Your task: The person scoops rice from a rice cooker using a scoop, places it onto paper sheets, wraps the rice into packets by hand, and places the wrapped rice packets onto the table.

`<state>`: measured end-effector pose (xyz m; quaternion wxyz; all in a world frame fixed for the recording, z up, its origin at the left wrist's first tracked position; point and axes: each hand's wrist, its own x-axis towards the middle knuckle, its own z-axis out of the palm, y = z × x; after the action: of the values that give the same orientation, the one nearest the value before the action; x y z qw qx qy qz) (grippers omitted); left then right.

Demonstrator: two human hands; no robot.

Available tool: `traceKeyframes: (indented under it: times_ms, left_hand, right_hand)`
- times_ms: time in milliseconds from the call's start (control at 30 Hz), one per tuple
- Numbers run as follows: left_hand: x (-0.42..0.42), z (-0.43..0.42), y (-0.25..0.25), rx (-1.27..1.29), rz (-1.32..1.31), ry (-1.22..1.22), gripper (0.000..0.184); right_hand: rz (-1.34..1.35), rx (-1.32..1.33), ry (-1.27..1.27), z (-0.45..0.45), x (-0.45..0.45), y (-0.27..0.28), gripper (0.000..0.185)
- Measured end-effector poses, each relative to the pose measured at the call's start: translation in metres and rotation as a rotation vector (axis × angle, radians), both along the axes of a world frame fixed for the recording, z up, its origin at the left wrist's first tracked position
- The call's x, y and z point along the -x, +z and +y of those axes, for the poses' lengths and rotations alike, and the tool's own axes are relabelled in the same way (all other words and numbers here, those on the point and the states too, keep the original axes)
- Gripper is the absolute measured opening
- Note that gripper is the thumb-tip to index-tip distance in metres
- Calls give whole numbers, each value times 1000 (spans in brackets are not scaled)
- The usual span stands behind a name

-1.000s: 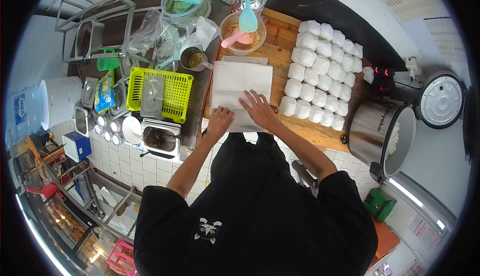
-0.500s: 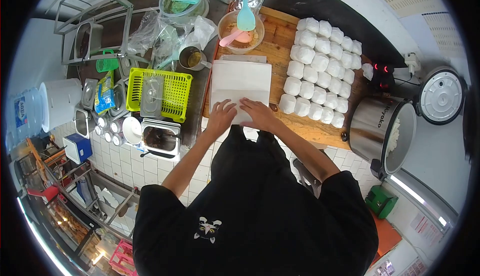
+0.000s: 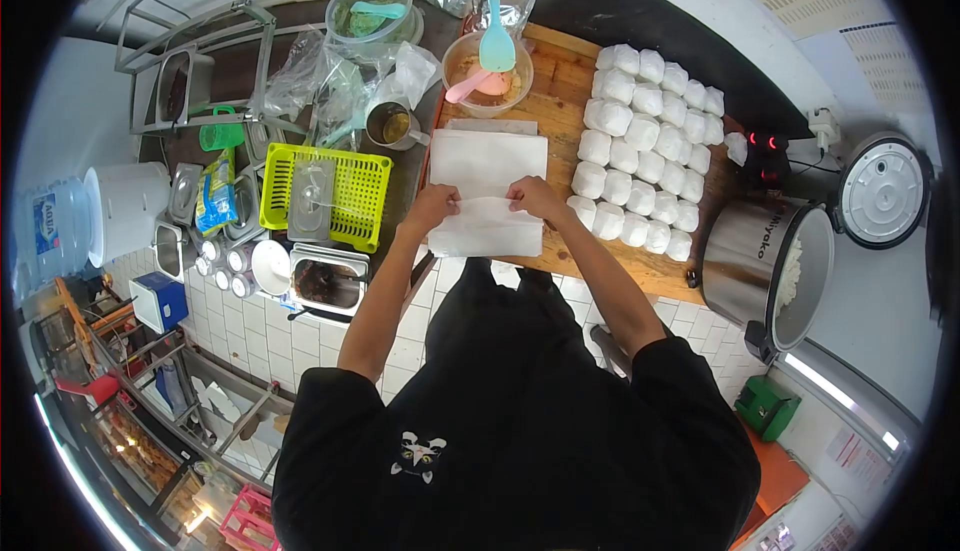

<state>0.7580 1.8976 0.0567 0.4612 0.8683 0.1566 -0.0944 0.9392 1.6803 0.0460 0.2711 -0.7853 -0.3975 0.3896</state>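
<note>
A stack of white paper sheets [image 3: 489, 163] lies at the front left of the wooden table. My left hand [image 3: 433, 207] pinches the left side of the top sheet, fingers curled inward. At the right side of that sheet, my right hand [image 3: 536, 198] pinches it too. Between the hands a crease or edge runs across the paper, and its lower part reaches the table's front edge. Just beyond the stack stands a plastic bowl [image 3: 522, 83] with orange-brown food, a pink spoon [image 3: 467, 86] and a light blue rice paddle [image 3: 497, 48].
Rows of white wrapped packets [image 3: 641, 132] cover the right of the wooden table [image 3: 556, 61]. A large steel rice cooker [image 3: 745, 251] stands beyond them. On the left are a yellow-green basket [image 3: 357, 194], a metal cup [image 3: 396, 129], plastic bags and a bowl of green food [image 3: 368, 21].
Both hands have moved up the paper and apart, from lying flat with spread fingers to pinching its two sides. The view has shifted slightly.
</note>
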Motion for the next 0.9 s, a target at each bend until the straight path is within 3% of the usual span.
traceKeyframes:
  times_ms: [133,233,333,433,533,633,733,833,900]
  left_hand:
    - [-3,-20,-9,-305,67,-56,24]
    - [-5,-22,0,-453,-55,-27,33]
    - [-1,-27,8,-662,-280,63,35]
    - [0,-24,-1,-554,-176,-73,25]
    - [9,-35,-4,-580,-162,-116,15]
    - [30,-39,-6,-562,-242,-137,11]
    - [44,-50,-6,-479,-332,-78,14]
    - [56,-54,3,-623,-465,-100,19]
    - [57,-45,-8,-504,-344,-115,21]
  right_hand:
    - [-278,70,-63,8,18,2,22]
    - [-728,-75,-97,19,32,14,26]
    - [-616,-97,-46,12,29,18,20]
    - [-311,-42,-5,2,27,7,14]
    - [-525,-146,66,-14,45,-8,10]
    - [-575,-379,-7,-32,64,-10,16]
    - [-619,-402,13,-48,71,9,23]
    - [-630,-399,146,-56,60,13,23]
    - [-546,-379,113,-54,53,-10,25]
